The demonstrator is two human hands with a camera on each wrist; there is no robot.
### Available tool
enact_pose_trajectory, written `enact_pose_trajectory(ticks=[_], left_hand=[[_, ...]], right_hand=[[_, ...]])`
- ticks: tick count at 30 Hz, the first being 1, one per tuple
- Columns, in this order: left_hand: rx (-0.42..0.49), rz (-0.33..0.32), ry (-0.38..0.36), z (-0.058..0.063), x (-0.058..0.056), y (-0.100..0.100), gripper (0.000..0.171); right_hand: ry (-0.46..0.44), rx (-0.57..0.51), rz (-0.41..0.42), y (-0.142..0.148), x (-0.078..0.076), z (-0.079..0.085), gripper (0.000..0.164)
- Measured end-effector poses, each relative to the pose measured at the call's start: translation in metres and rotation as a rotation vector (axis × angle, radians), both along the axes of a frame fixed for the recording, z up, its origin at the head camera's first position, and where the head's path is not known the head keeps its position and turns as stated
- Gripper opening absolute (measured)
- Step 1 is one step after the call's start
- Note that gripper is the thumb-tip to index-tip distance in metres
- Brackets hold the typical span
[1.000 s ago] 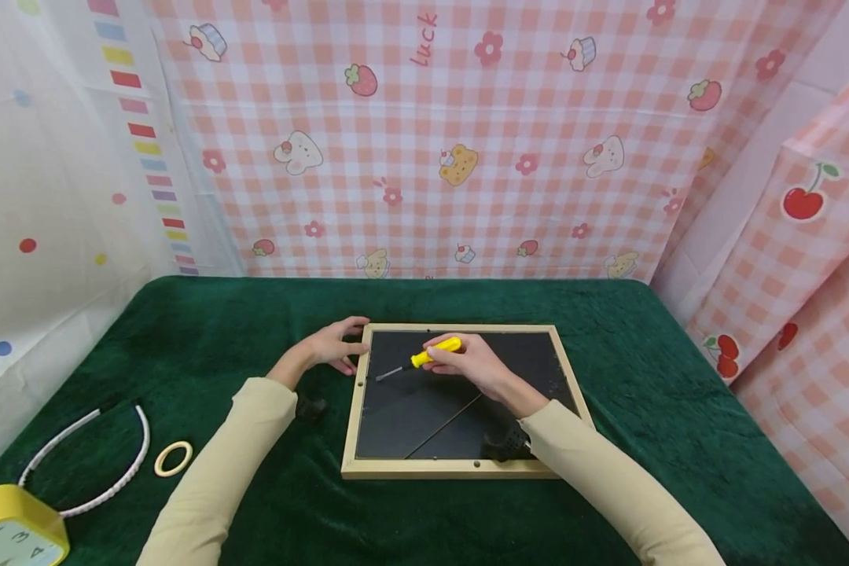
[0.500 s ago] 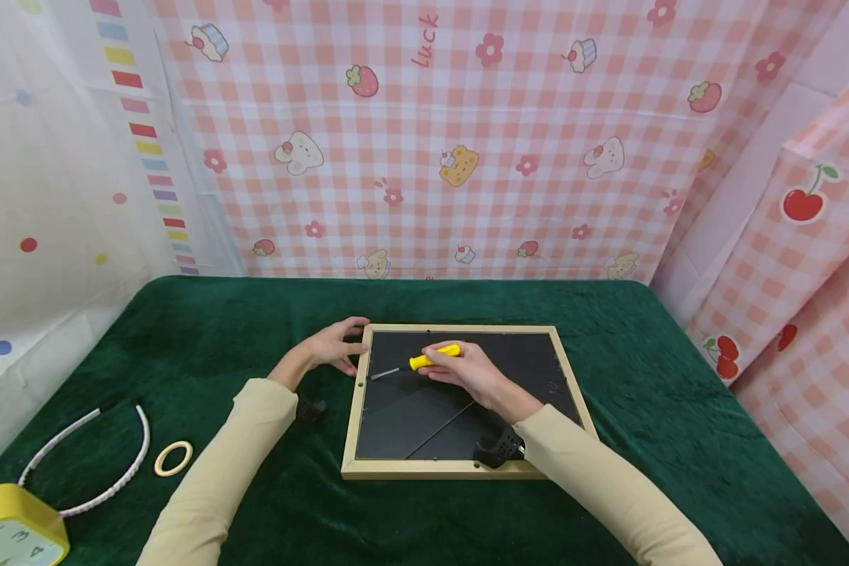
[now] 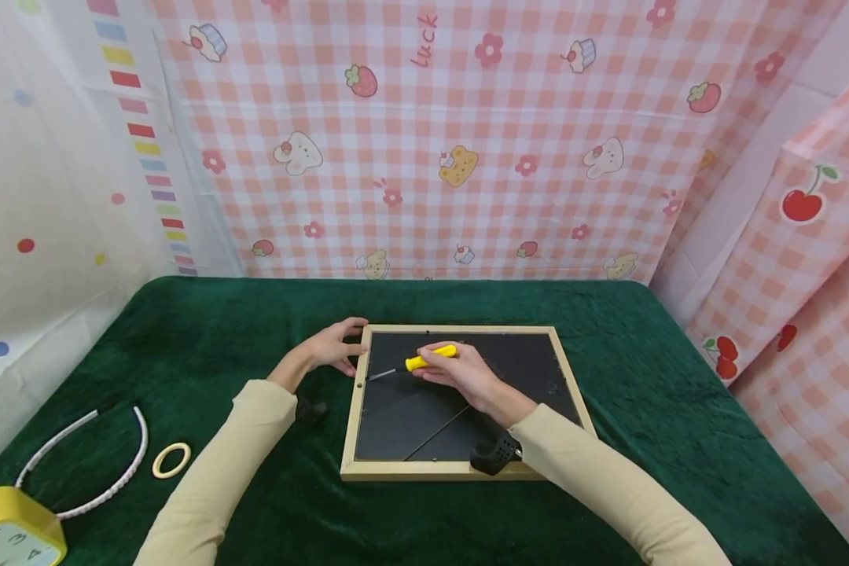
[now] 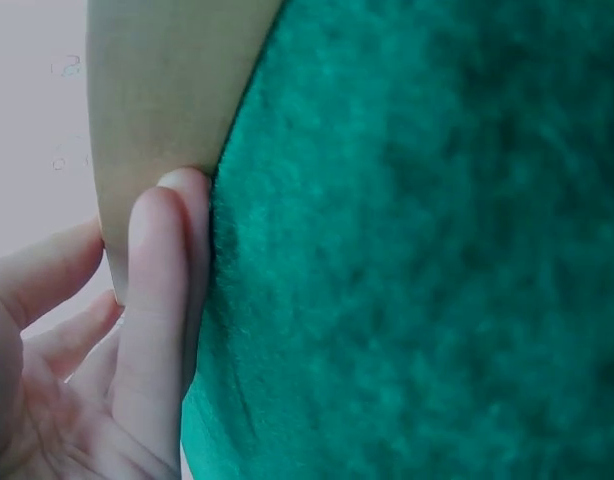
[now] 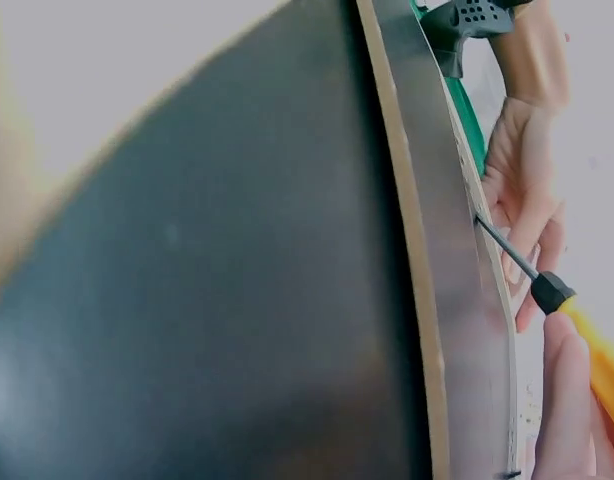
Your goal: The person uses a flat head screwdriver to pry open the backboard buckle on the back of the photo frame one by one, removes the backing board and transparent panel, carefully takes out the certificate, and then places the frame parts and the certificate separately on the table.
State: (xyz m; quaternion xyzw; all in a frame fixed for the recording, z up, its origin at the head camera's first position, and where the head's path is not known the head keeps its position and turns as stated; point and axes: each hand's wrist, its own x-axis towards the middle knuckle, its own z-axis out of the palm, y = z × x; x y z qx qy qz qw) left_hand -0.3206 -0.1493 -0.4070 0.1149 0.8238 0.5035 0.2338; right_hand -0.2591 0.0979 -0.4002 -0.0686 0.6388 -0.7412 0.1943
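Note:
A picture frame (image 3: 352, 428) with a pale wooden rim lies on the cloth, its black backing (image 3: 396, 424) facing up. My left hand (image 3: 330, 346) rests at its left rail, thumb over the top and straight fingers along the outer side, as the left wrist view shows. My right hand (image 3: 467, 373) grips the yellow handle of a screwdriver (image 3: 428, 358) over the backing. Its slim shaft slants down to the left. In the right wrist view the tip of the screwdriver (image 5: 517, 262) is at a small dark tab (image 5: 477, 218) by the frame's inner edge.
Dark green cloth (image 3: 255, 472) covers the table. To the left lie a wooden ring (image 3: 171, 461), a white headband (image 3: 109, 491) and a yellow clock (image 3: 17, 523). A pink checked curtain (image 3: 424, 157) hangs behind.
My right hand has shifted slightly left, taking the screwdriver's tip from over the backing to the frame's left inner edge. The left hand has stayed at the rail.

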Motion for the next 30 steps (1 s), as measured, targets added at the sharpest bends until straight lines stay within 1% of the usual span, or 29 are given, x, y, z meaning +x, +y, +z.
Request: enact_pose_trajectory(ticks=[4, 8, 11, 14, 17, 23, 27, 30], left_hand=[[-0.018, 0.009, 0.004, 0.0, 0.0, 0.001, 0.058], [-0.029, 0.015, 0.007, 0.0, 0.0, 0.002, 0.058], [-0.032, 0.014, 0.009, 0.001, -0.001, 0.002, 0.058], [-0.035, 0.017, 0.002, 0.001, -0.001, 0.002, 0.058], [-0.039, 0.019, 0.0, 0.002, -0.001, 0.002, 0.058], [-0.039, 0.018, 0.005, 0.002, 0.0, 0.001, 0.057], [-0.027, 0.014, 0.002, 0.003, 0.0, 0.0, 0.057], [-0.011, 0.003, -0.004, 0.002, 0.0, 0.001, 0.058]], right_hand=[[0.022, 0.011, -0.036, -0.005, 0.0, -0.002, 0.037], [0.073, 0.054, -0.092, -0.013, 0.001, 0.004, 0.033], [0.117, 0.109, -0.125, -0.02, 0.003, 0.012, 0.029], [0.165, 0.192, -0.136, -0.028, 0.005, 0.021, 0.026], [0.237, 0.302, -0.13, -0.036, 0.007, 0.03, 0.026], [0.441, 0.524, -0.104, -0.052, 0.007, 0.042, 0.021], [0.538, 0.624, -0.103, -0.06, 0.008, 0.048, 0.017], [0.598, 0.661, -0.104, -0.064, 0.007, 0.05, 0.016]])
